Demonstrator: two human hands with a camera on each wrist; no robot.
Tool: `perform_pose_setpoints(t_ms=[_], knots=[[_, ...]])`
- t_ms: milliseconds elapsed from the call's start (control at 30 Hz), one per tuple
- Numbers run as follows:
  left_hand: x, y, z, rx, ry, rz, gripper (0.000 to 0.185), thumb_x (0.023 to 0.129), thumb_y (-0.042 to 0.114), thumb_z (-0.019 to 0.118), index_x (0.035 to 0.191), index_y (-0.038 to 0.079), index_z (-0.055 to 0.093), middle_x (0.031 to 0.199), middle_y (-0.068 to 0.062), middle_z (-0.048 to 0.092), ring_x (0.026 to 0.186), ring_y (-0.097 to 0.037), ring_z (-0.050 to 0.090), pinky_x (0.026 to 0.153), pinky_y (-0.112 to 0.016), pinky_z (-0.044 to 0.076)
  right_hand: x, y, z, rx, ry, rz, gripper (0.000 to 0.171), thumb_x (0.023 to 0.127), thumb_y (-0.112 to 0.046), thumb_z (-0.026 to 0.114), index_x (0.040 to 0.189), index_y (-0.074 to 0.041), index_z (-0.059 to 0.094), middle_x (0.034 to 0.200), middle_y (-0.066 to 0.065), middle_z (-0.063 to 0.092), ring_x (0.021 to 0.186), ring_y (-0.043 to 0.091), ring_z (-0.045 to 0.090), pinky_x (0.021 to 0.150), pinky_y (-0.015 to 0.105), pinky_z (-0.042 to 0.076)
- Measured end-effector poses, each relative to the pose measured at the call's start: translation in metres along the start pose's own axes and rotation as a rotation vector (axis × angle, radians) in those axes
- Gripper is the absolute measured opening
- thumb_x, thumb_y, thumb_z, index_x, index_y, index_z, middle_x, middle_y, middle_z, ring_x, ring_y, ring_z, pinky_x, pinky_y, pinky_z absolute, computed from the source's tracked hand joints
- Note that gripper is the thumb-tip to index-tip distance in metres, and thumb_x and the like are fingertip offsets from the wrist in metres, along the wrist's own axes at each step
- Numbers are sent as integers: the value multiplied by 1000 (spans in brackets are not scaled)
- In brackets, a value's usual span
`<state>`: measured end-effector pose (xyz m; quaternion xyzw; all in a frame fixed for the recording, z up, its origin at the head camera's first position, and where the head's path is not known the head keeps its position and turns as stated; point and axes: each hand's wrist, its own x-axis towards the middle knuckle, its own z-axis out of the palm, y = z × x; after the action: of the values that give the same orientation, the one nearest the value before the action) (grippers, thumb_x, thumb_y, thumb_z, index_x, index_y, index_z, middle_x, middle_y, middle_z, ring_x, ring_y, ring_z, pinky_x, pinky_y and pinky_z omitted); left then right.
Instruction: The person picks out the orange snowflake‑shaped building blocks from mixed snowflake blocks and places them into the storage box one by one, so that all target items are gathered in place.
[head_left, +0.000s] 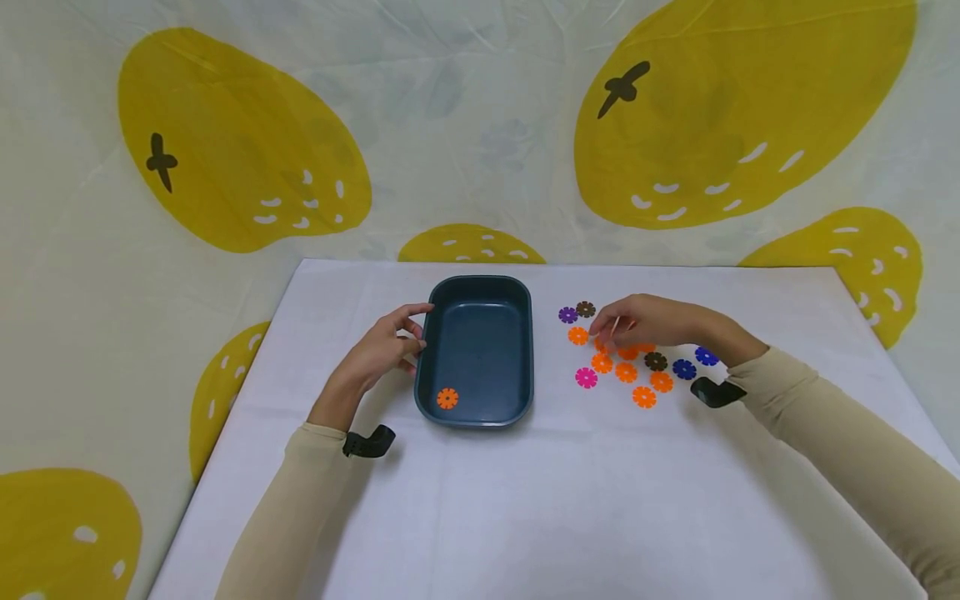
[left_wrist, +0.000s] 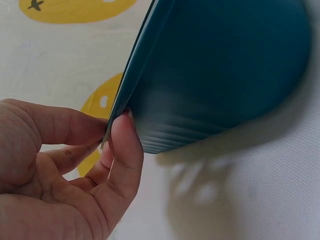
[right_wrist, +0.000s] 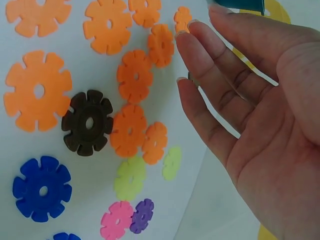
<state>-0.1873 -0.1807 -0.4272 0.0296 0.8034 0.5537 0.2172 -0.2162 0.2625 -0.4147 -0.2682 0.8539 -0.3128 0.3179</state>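
Head view shows your left hand (head_left: pixel 382 350) at the left rim of the dark blue tray (head_left: pixel 525 350), fingers curled toward it. From the left wrist, your thumb and a fingertip (left_wrist: pixel 122 145) pinch that rim lightly, with the tray's outer wall filling the frame beside them. An orange disc (head_left: pixel 447 398) lies inside the tray, in its near left corner.

Your right hand (head_left: pixel 645 323) hovers over the scattered flower-shaped discs (head_left: pixel 626 372) to the right of the tray, on the white table (head_left: pixel 525 500). From the right wrist, its fingers (right_wrist: pixel 210 75) are loosely extended and a little apart, the palm bare and holding nothing; whether a fingertip touches a disc, you cannot tell. Orange pieces lie nearest the fingertips, a brown disc (right_wrist: pixel 88 123) and a blue disc (right_wrist: pixel 41 188) beside them. Farther back, a purple disc (head_left: pixel 567 315) sits just beyond your fingers.
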Motion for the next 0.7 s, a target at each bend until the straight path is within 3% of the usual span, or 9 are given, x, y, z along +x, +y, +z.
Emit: perform_pose_setpoints(t_ms=[367,700], knots=[[0,0,-1,-4,-10,11,63,95,-4,55,153,19,43,110,-15,45,84,-27,55,60,-38,59,7,3,-3,-101,45,63,30,96,-11,69,125,-8,68,106,5,69,99,22,62,86,34,58],[0,1,-3,-18,-25,20,64,95,-5,55,154,16,42,109,-15,44,83,-27,54,61,-40,60,14,0,1,-176,62,77,25,92,-6,73,117,-6,69,96,6,67,89,21,60,77,30,57]])
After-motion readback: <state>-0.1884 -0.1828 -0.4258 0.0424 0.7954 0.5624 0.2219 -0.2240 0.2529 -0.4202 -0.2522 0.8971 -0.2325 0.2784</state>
